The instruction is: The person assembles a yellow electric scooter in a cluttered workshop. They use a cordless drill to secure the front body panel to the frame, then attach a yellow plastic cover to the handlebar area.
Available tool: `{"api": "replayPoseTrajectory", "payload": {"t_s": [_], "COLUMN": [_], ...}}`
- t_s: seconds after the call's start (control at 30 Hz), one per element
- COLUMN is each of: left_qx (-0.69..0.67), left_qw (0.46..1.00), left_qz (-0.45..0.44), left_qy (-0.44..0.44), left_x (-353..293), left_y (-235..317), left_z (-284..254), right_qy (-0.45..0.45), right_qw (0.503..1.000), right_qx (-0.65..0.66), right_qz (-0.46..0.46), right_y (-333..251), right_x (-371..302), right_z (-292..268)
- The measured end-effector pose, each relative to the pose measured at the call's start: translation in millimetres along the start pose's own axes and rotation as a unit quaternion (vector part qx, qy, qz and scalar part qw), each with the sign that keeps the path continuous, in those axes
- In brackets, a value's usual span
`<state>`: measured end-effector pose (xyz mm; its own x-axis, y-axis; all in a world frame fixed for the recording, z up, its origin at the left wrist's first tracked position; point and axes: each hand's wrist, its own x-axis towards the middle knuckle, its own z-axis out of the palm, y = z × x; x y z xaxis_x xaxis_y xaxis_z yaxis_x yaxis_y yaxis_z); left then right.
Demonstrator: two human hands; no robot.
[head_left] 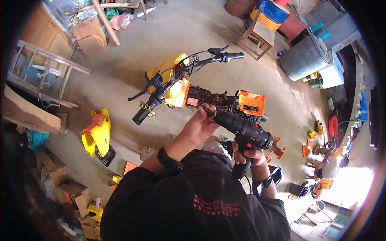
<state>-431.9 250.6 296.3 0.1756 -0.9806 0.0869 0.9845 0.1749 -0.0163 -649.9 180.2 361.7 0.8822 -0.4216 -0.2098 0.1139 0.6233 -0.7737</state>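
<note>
A black cordless drill [241, 127] is held level in front of me, its chuck toward the left. My right hand [252, 155] is wrapped round its handle. At the drill's front end, my left hand [202, 124] pinches the thin drill bit [208, 111] between thumb and fingers. Just beyond both hands stands a small scooter-like vehicle with black handlebars [167, 85], a yellow front panel [165, 70] and its dark frame [213, 97] exposed. An orange panel [252, 103] sits on the frame close to the drill. The bit's tip is partly hidden by my fingers.
A yellow and orange body panel [97, 132] lies on the floor at left. An orange part [276, 148] lies right of the drill. A wooden chair [258, 37] and a grey barrel [304, 57] stand at far right. Cardboard boxes [74, 195] are at lower left.
</note>
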Motion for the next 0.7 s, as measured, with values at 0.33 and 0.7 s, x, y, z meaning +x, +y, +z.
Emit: {"api": "replayPoseTrajectory", "payload": {"t_s": [0.33, 0.7], "left_qx": [0.005, 0.098], "left_qw": [0.998, 0.992], "left_qz": [-0.022, 0.064], "left_qy": [-0.064, -0.045], "left_x": [29.6, 41.0], "left_y": [-15.4, -40.9], "left_z": [33.7, 49.7], "right_qy": [-0.059, -0.092], "right_qw": [0.997, 0.994], "right_qx": [0.007, -0.003], "right_qz": [-0.047, -0.055], "right_y": [-31.6, -42.9], "right_x": [-1.6, -13.2], "right_z": [-11.5, -37.3]}}
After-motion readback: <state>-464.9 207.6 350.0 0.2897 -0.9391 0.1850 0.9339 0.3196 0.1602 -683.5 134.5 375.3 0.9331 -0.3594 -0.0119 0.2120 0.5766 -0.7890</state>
